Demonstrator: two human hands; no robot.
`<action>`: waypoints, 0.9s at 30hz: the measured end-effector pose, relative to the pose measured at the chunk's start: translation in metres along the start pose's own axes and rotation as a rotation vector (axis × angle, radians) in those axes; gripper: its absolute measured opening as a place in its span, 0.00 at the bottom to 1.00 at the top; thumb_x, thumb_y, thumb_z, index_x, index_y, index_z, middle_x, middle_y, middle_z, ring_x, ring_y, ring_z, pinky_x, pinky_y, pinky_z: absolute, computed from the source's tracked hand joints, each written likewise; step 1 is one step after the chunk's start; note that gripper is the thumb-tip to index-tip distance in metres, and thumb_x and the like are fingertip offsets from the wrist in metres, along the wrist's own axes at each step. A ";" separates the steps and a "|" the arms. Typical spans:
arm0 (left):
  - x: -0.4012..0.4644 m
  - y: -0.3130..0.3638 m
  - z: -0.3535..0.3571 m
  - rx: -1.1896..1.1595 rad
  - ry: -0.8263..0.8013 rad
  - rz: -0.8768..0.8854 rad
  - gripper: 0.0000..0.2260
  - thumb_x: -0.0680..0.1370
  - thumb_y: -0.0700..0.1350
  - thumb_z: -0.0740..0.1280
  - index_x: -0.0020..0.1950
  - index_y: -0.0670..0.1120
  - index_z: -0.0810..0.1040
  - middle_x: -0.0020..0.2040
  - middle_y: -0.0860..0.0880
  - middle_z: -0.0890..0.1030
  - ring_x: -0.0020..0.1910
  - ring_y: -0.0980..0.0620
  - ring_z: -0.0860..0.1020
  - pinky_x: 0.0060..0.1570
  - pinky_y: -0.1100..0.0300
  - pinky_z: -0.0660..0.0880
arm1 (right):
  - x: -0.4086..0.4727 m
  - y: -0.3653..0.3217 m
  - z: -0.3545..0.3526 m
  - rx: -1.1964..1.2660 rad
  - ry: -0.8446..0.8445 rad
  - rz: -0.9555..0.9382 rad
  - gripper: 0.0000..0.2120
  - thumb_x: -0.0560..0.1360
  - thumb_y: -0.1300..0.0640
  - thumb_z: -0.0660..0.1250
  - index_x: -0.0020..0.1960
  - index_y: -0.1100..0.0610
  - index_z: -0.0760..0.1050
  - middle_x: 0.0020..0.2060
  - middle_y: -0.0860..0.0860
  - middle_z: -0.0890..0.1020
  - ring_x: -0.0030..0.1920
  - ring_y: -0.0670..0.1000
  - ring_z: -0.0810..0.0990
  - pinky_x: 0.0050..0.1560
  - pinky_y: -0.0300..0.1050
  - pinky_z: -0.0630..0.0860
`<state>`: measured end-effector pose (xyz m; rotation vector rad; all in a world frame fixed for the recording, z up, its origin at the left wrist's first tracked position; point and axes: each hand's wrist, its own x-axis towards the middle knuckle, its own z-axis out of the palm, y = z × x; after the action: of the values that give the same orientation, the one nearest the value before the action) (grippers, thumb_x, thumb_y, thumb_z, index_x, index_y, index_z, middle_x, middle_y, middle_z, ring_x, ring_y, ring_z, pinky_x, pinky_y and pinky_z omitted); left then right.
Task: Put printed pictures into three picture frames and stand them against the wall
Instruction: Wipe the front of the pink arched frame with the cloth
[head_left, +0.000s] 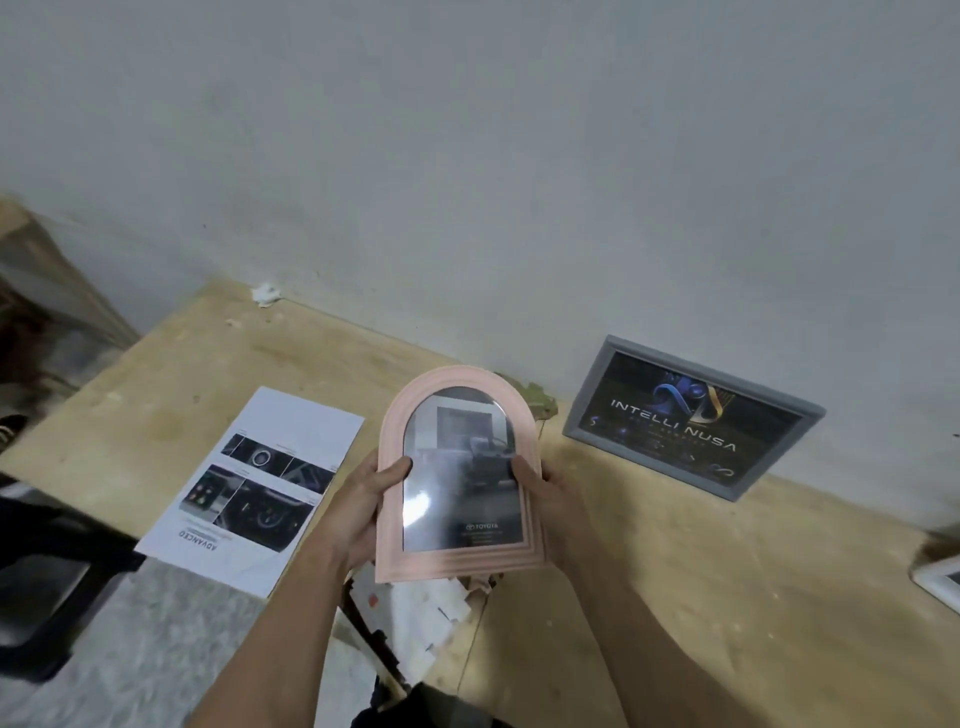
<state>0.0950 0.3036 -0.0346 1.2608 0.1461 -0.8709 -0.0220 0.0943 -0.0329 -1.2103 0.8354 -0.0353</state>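
Note:
A pink arched picture frame (457, 564) with a printed picture behind its glass is held up above the wooden table (675, 571). My left hand (358, 512) grips its left edge, thumb on the glass. My right hand (550, 504) grips its right edge in the same way. A grey rectangular frame (693, 415) with a dark printed picture leans against the wall (467, 182) at the right. A loose printed sheet (254, 483) lies flat on the table at the left, partly over its front edge.
A white frame corner (940, 577) shows at the right edge. White and wooden bits (436, 618) lie under the pink frame near the table's front edge. A crumpled scrap (267, 293) sits at the back left corner. A dark chair (47, 587) stands at the left.

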 end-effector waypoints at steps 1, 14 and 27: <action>0.006 0.003 -0.010 -0.010 -0.003 -0.020 0.16 0.76 0.45 0.72 0.64 0.51 0.80 0.62 0.38 0.80 0.58 0.39 0.77 0.68 0.41 0.68 | 0.008 0.001 0.007 -0.031 -0.010 0.033 0.14 0.74 0.49 0.71 0.53 0.58 0.82 0.45 0.58 0.86 0.45 0.59 0.85 0.48 0.54 0.82; 0.029 0.000 -0.041 -0.010 0.117 -0.125 0.18 0.80 0.40 0.66 0.70 0.49 0.75 0.61 0.41 0.83 0.59 0.40 0.81 0.51 0.47 0.80 | 0.182 -0.046 0.015 -1.430 0.047 -0.286 0.33 0.74 0.46 0.67 0.75 0.52 0.60 0.71 0.57 0.66 0.68 0.61 0.66 0.64 0.55 0.67; 0.037 -0.037 0.003 0.105 0.185 -0.190 0.10 0.79 0.37 0.67 0.60 0.43 0.80 0.55 0.39 0.85 0.54 0.39 0.83 0.55 0.45 0.79 | 0.190 -0.030 -0.018 -0.892 0.214 -0.212 0.12 0.76 0.59 0.57 0.54 0.60 0.75 0.50 0.58 0.80 0.48 0.55 0.77 0.47 0.45 0.71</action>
<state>0.0955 0.2807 -0.0822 1.4421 0.3768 -0.9332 0.1141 -0.0166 -0.1132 -2.1621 0.9352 0.0425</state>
